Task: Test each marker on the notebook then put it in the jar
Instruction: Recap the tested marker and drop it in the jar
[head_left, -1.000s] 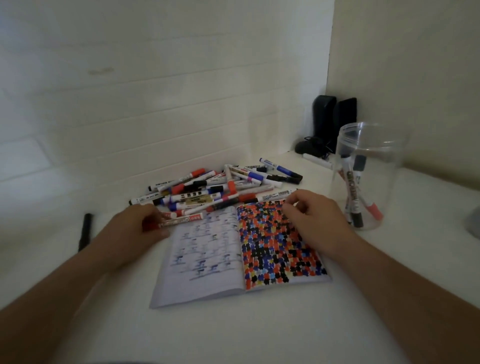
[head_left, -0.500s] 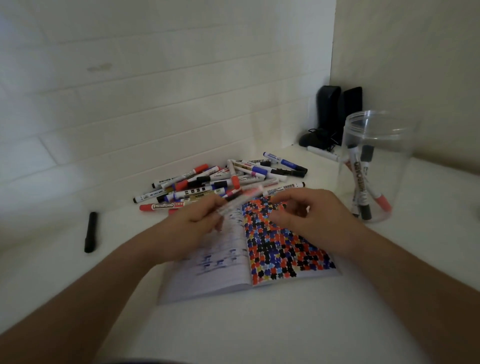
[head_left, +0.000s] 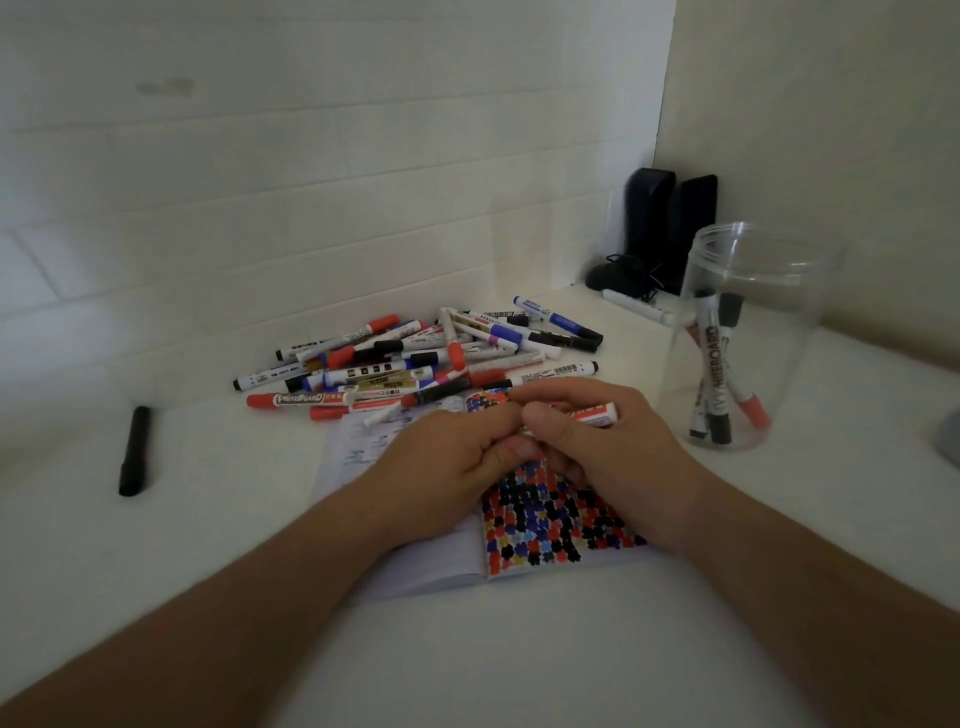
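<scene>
Head view, looking down: both hands meet over the open notebook (head_left: 524, 519), sharing one marker (head_left: 597, 414). The right hand (head_left: 613, 452) has its grip curled round the marker's white barrel, whose red-printed end pokes out to the right past the knuckles. The left hand (head_left: 447, 467) pinches the marker's other end with thumb and fingertips; whether a cap sits there is hidden by the fingers. The two grips touch, just above the notebook's right page.

That right page is crowded with red, blue and black test blots, while the left page carries faint bluish marks and is partly covered by the left wrist. The notebook lies flat on the white surface (head_left: 519, 665).

Just beyond the notebook's far edge sprawls a pile of markers (head_left: 415, 364), red, blue and black caps mixed, several crossing one another. To the right stands the clear jar (head_left: 753, 291), upright and open, with a few markers leaning inside it, a red cap and a black cap down at the bottom. A lone black marker (head_left: 134, 449) lies well apart at the left. In the far corner, by the white brick wall, sit two dark speakers (head_left: 670, 223), with a white marker (head_left: 636, 307) lying in front of them.
</scene>
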